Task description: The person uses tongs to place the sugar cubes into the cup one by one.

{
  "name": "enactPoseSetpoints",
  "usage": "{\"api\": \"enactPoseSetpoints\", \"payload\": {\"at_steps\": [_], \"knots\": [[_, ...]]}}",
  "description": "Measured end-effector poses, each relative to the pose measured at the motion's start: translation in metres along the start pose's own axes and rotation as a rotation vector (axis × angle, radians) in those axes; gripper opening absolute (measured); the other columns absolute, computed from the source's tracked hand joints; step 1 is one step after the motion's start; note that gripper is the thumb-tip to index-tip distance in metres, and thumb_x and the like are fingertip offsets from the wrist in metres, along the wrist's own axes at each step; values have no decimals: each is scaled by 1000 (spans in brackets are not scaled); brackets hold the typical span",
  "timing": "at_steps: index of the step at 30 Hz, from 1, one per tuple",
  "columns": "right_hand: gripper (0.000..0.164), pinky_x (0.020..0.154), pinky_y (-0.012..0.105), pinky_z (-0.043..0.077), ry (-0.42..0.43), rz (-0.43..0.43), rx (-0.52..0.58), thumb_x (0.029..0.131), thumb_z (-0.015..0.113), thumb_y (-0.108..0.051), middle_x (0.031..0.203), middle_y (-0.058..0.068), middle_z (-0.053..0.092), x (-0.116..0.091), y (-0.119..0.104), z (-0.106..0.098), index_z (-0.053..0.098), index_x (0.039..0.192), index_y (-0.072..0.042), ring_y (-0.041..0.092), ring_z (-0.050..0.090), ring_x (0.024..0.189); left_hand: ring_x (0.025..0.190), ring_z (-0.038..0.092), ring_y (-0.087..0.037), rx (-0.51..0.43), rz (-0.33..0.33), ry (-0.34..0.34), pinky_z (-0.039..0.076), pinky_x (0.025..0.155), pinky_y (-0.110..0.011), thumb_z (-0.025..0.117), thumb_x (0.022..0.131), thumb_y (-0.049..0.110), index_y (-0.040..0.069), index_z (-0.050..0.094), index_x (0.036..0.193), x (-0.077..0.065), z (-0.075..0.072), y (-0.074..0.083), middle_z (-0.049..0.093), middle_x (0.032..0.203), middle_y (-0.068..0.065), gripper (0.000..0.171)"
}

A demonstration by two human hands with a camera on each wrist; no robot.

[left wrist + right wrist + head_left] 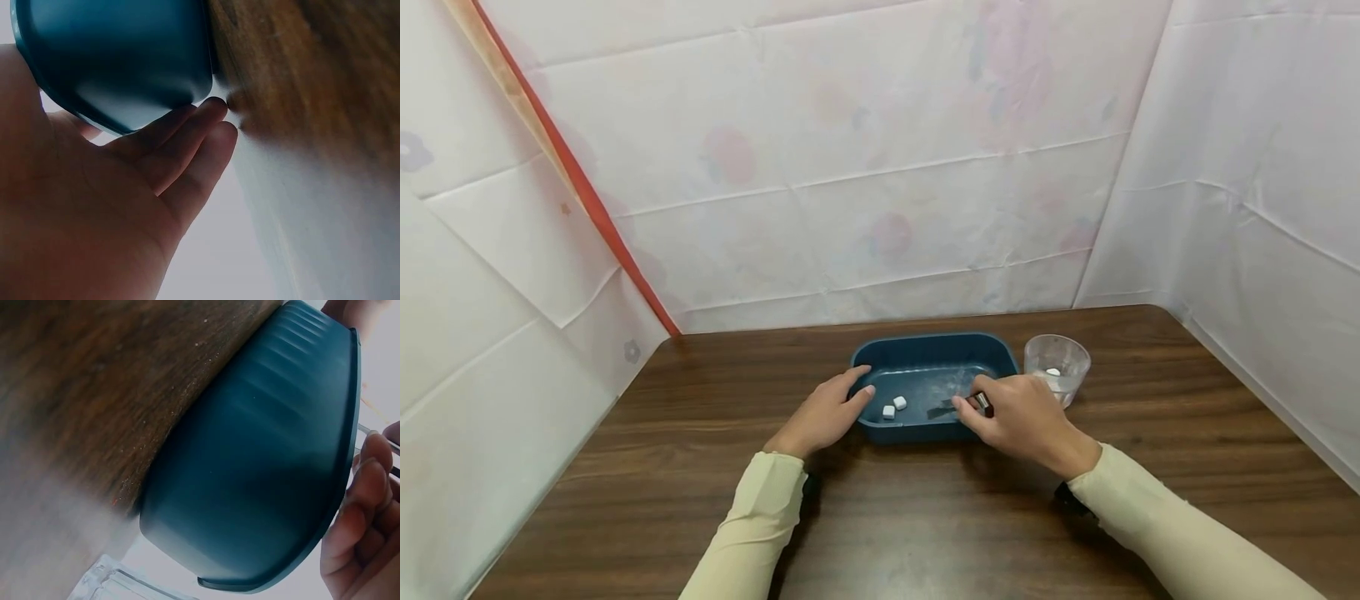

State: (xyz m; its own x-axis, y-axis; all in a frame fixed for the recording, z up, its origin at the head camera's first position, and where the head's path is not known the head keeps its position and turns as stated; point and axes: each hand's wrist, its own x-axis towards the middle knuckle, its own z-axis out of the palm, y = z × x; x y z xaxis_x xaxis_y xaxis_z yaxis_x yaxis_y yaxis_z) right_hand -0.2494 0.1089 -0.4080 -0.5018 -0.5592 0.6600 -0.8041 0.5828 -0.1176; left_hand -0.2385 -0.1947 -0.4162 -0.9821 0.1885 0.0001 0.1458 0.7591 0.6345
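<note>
On wood-grain table [910,525], left hand [823,408] holds blue tray [917,433] by rim; right hand [1022,417] pinches black-and-metal tool [982,402] inside, near two white cubes [889,412]. Step: seemingly bringing tool toward cubes; next move likely needs fine aim, steady tray.

Tray [925,433]: dark teal-blue, plain. Cubes [889,412]: white. Tool [982,402]: dark, partly silvery. Cup [1037,354]: clear, colourless. Tabletop [625,500]: brown, streaked wood grain. Sleeves [767,500]: we note pale yellow. Backdrop cloth [850,167]: white, where we see faint pink and lilac motifs. Strip [589,200]: red.
</note>
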Motion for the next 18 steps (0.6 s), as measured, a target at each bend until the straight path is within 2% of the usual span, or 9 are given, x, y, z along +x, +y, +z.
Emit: {"api": "enactPoseSetpoints", "payload": {"at_steps": [9,18], "knots": [[25,40,18,25,-27,-8,64,89,73,-27,54,-17,38,-1,-1,1,57,71,-20,-4,30,44,142,39,-29,1,-4,1,34,113,-53,47,106,41,15,41,155,1,1,-1,42,155,-7,55],[23,41,18,26,-36,-2,57,90,73,-26,54,-18,38,0,-2,3,58,73,-20,-5,29,45,142,39,-28,0,5,2,33,113,-53,47,106,42,16,41,154,1,0,-2,42,155,-7,55]]}}
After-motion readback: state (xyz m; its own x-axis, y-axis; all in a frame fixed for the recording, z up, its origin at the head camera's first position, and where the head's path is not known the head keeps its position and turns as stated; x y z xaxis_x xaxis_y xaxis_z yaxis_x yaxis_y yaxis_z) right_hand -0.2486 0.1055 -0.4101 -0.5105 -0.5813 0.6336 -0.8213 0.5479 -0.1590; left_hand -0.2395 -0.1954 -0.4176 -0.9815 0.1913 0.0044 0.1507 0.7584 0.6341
